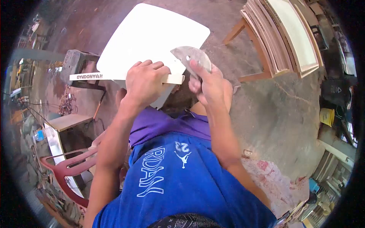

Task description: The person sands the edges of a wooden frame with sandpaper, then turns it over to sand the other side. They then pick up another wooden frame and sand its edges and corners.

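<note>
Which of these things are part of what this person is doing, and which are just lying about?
Seemingly part of the job:
White lettered strip, held in the left hand
Half-round metal blade, held in the right hand
White square top, partly behind the strip

Apparently just lying about:
Reddish chair
Yellow container
Stacked boards, though possibly related

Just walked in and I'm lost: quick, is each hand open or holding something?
Left hand: closed over the lettered white strip.
Right hand: closed, holding a half-round grey scraper-like plate.
</note>
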Action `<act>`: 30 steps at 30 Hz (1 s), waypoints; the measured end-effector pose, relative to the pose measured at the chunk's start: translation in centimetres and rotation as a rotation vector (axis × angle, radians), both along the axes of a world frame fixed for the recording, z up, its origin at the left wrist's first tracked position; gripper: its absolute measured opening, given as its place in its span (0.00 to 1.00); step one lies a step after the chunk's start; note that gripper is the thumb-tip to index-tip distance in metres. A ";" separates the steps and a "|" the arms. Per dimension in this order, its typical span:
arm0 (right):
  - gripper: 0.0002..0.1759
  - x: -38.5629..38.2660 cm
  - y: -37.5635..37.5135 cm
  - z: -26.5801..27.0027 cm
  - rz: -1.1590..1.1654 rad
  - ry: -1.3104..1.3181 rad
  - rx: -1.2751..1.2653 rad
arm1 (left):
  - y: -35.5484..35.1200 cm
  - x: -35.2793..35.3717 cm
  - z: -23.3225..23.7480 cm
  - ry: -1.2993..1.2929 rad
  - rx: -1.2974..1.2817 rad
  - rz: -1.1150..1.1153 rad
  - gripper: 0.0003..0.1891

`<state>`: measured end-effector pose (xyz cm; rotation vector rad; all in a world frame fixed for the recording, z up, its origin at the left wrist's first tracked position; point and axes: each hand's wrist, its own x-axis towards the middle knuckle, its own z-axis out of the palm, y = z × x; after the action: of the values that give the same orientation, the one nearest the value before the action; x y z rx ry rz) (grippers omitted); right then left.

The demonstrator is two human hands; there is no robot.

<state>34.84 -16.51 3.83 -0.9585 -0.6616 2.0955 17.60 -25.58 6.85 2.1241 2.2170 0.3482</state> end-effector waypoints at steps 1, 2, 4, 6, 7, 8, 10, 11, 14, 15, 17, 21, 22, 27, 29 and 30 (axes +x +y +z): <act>0.15 0.2 -0.8 1.1 0.096 0.014 0.008 | -0.2 0.0 0.1 0.036 0.021 -0.009 0.10; 0.16 0.6 -1.7 1.7 0.187 0.026 0.012 | -0.7 0.1 0.1 0.068 0.038 -0.022 0.08; 0.16 0.2 -2.2 1.1 0.183 -0.102 -0.001 | -0.9 0.1 -0.5 0.070 0.048 -0.022 0.08; 0.17 0.3 -1.5 -0.7 0.106 -0.102 0.011 | -1.0 0.3 -0.7 0.072 0.066 -0.019 0.07; 0.17 0.7 -0.8 -1.4 0.118 -0.007 -0.106 | -1.7 0.6 -0.7 0.070 0.057 -0.025 0.07; 0.17 1.2 -1.3 -1.9 0.110 -0.003 -0.108 | -1.8 0.6 -0.7 0.074 0.060 -0.032 0.06; 0.17 1.6 -2.5 0.2 0.224 0.132 -0.185 | -1.9 0.5 -1.0 0.071 0.132 -0.035 0.06; 0.16 1.5 -3.2 0.9 0.276 0.077 -0.149 | -2.8 1.0 -1.2 0.054 0.186 -0.042 0.07; 0.15 1.0 -3.2 -5.6 0.202 -0.181 -0.094 | -3.5 1.8 -1.2 0.019 0.146 -0.042 0.08; 0.15 1.2 -2.9 -6.2 0.184 -0.115 -0.153 | -3.7 2.0 -1.1 0.024 0.151 -0.047 0.08; 0.15 1.6 -3.1 -7.3 0.101 -0.107 -0.068 | -4.5 2.1 -1.2 0.010 0.190 -0.062 0.09; 0.15 3.4 -2.7 -5.2 -0.024 -0.441 0.408 | -5.3 -0.8 1.2 -0.048 0.250 -0.142 0.12; 0.16 3.9 -2.7 -4.7 -0.068 -0.690 0.734 | -5.4 -1.3 2.4 -0.045 0.249 -0.142 0.12; 0.30 2.6 -1.7 -3.7 0.095 -0.489 1.325 | -4.6 -2.4 4.1 -0.113 0.290 -0.130 0.13; 0.31 1.3 -2.9 -3.9 0.121 -0.460 1.348 | -3.7 -2.4 3.1 -0.132 0.245 -0.200 0.14; 0.33 0.9 -3.8 -4.0 0.163 -0.438 1.361 | -3.4 -2.4 2.7 -0.138 0.240 -0.209 0.14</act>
<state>35.76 -20.26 -0.21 -0.5009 -2.0341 1.0266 15.22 -28.99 9.56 2.3400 1.9418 0.7552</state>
